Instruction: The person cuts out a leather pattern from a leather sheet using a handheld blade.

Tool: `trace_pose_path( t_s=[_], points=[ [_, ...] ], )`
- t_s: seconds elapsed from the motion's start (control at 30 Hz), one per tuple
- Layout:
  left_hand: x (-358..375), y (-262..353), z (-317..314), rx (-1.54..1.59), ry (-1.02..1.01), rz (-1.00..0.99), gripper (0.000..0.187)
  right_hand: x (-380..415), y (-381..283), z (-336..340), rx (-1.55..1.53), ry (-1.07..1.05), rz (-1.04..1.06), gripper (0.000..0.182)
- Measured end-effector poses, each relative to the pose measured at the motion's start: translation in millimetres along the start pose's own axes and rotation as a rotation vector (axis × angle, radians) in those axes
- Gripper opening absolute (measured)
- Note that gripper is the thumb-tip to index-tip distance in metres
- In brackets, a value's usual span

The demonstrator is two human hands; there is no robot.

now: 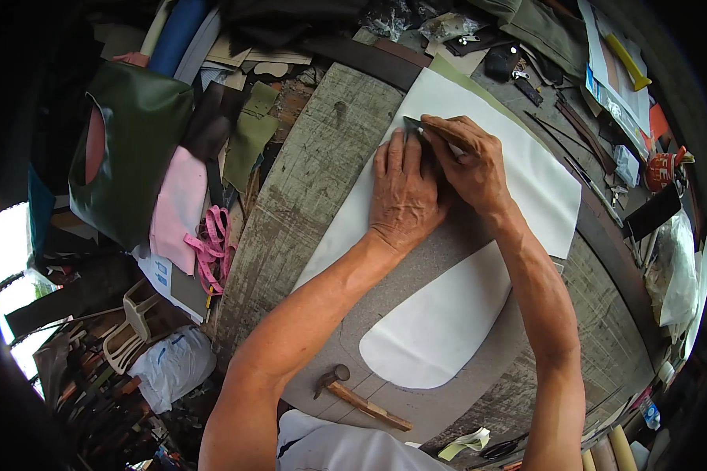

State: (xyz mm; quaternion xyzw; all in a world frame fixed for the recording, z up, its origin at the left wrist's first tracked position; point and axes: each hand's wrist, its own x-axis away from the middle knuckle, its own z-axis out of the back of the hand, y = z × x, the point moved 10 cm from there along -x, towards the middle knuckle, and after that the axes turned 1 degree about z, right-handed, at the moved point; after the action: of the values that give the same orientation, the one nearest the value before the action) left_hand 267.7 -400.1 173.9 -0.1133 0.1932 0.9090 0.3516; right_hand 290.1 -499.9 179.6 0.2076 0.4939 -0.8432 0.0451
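My left hand (404,188) lies flat on a white leather-like sheet (518,165), fingers stretched out and pointing away from me. Beside it, my right hand (471,161) is closed around a slim knife (412,124) whose dark blade tip shows just past the left fingertips. Most of the handle is hidden in the fingers. Under both wrists is a grey-brown board or sheet (322,377). On that, a white piece with a rounded end (440,330) lies between my forearms. A hammer (361,400) with a wooden handle rests near my body.
The scratched worktable (291,180) shows on both sides. To the left are a dark green bag (133,157), pink material (179,208) and a pink tape measure (210,247). At right stand a red can (664,169) and plastic bags (674,271). Dark strips (361,59) lie along the back.
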Motion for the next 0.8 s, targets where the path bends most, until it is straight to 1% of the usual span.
trace_pose_path(
  t_s=[0.13, 0.23, 0.33, 0.37, 0.43, 0.47, 0.5, 0.53, 0.57, 0.6, 0.63, 0.67, 0.7, 0.73, 0.8],
  points=[
    [-0.4, 0.3, 3.1, 0.048, 0.033, -0.033, 0.063, -23.2, -1.0, -20.1, -0.002, -0.025, 0.038, 0.023],
    [1.2, -12.7, -5.5, 0.11, -0.067, 0.102, 0.06, -59.7, 2.7, -56.1, 0.011, -0.159, -0.113, 0.021],
    [-3.8, -4.0, 3.6, 0.001, -0.01, 0.032, 0.058, -61.6, -11.0, -20.3, -0.158, -0.027, -0.218, 0.022],
    [-2.5, -3.2, 4.1, 0.014, 0.012, 0.007, 0.059, -55.4, -26.0, 16.2, -0.26, 0.238, -0.037, 0.023],
    [0.5, -4.2, -0.1, -0.051, -0.016, 0.027, 0.06, -23.5, -24.4, 100.1, 0.127, 0.326, -0.264, 0.018],
    [0.0, -3.8, -0.9, -0.074, -0.011, 0.025, 0.061, -5.8, -46.8, 142.4, 0.114, 0.493, -0.158, 0.016],
    [2.1, -3.2, -1.8, -0.09, -0.018, 0.023, 0.061, 17.3, -57.7, 177.0, 0.45, 0.505, -0.063, 0.012],
    [2.2, -3.5, -2.5, -0.104, -0.018, 0.019, 0.061, 41.0, -60.0, 202.2, 0.748, 0.48, -0.025, 0.011],
    [0.3, -2.2, -3.7, -0.12, -0.014, 0.017, 0.061, 66.8, -37.1, 223.8, 0.701, 0.458, -0.296, 0.014],
    [0.0, -0.5, -5.3, -0.104, -0.022, 0.021, 0.061, 91.5, -26.8, 233.3, 0.777, 0.456, -0.39, 0.018],
    [0.0, -1.1, -5.3, -0.097, -0.03, 0.027, 0.061, 119.9, 4.1, 234.6, 0.787, 0.396, -0.521, 0.023],
    [-0.3, -2.5, -5.2, -0.102, -0.036, 0.036, 0.061, 137.1, 17.3, 221.9, 0.79, 0.276, -0.731, 0.03],
    [-0.1, -2.9, -5.9, -0.1, -0.037, 0.037, 0.06, 149.4, 23.9, 208.1, 0.867, 0.208, -0.917, 0.04],
    [0.6, -3.0, -5.8, -0.101, -0.038, 0.038, 0.06, 150.6, 16.4, 191.1, 0.845, 0.107, -1.06, 0.048],
    [-0.3, -3.3, -6.8, -0.103, -0.038, 0.04, 0.061, 151.8, 29.0, 180.6, 0.793, 0.134, -0.998, 0.051]
  ],
)
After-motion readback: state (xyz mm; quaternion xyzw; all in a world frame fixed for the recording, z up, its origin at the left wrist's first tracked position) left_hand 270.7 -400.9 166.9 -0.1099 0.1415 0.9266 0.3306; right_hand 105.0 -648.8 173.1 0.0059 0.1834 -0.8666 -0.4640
